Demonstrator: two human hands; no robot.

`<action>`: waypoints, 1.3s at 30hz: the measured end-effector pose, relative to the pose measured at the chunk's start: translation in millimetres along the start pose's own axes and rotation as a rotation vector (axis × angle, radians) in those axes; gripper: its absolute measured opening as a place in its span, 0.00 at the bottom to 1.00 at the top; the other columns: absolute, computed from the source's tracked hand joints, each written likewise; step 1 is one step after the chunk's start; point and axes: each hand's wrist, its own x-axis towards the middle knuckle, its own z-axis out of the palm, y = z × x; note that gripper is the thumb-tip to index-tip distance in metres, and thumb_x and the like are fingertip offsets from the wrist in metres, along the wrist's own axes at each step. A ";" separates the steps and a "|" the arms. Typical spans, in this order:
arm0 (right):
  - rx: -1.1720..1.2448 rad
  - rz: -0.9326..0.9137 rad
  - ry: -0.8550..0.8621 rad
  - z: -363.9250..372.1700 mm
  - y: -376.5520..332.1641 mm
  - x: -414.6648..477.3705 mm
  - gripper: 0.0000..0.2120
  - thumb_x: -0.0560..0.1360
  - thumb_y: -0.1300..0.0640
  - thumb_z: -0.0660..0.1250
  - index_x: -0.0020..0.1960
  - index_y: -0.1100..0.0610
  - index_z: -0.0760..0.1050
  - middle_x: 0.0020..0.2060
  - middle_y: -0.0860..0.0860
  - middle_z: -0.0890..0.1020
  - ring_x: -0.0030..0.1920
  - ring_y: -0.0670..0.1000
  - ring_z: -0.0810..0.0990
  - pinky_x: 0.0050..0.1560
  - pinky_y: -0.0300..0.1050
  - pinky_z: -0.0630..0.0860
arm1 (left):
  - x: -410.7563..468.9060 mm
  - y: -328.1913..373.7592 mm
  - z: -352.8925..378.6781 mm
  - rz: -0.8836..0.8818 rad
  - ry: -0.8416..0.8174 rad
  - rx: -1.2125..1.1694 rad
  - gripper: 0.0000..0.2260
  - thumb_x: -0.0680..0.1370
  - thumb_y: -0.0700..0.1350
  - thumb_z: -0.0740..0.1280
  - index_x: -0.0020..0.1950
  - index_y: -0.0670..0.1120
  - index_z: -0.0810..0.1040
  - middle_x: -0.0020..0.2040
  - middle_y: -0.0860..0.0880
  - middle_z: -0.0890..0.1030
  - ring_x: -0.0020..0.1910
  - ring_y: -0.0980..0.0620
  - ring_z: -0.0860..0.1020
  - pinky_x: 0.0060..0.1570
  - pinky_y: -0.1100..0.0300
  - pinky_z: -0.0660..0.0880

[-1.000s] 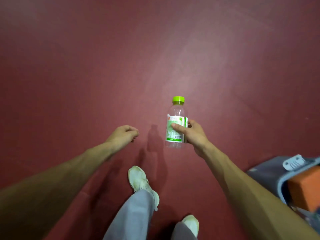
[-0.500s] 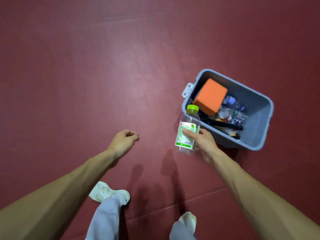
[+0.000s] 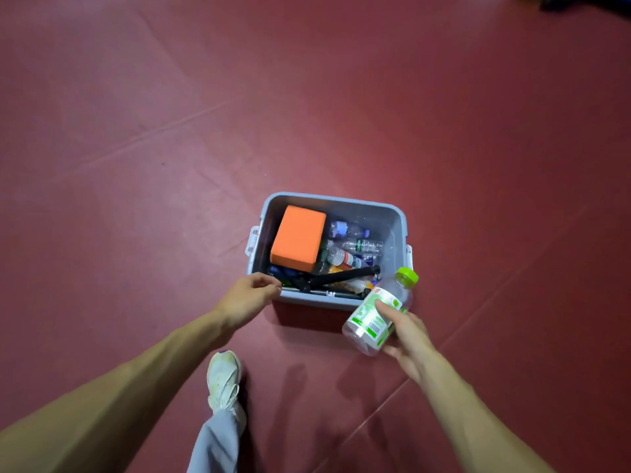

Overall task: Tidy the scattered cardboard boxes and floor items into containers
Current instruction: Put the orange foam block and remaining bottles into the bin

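Gripping the tilted clear bottle (image 3: 370, 317) with fingers wrapped round its green label, the right hand (image 3: 408, 334) held it at the near right corner of the grey bin (image 3: 400, 218), while the left hand (image 3: 248, 298) hovered by the near left corner, fingers loosely curled, holding nothing.

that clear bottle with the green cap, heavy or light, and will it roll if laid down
Probably light: the bottle looks clear and empty, held tilted by the right hand alone. Its round body would likely roll if laid on its side. The thin plastic may dent under a hard squeeze.
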 end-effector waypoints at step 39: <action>0.473 0.246 0.645 47.3 -45.3 191.7 0.09 0.76 0.64 0.65 0.56 0.59 0.72 0.41 0.55 0.77 0.42 0.53 0.76 0.40 0.45 0.75 | 332.8 208.6 105.1 0.131 -0.592 0.830 0.05 0.78 0.40 0.64 0.43 0.47 0.76 0.41 0.46 0.76 0.44 0.49 0.73 0.39 0.64 0.68</action>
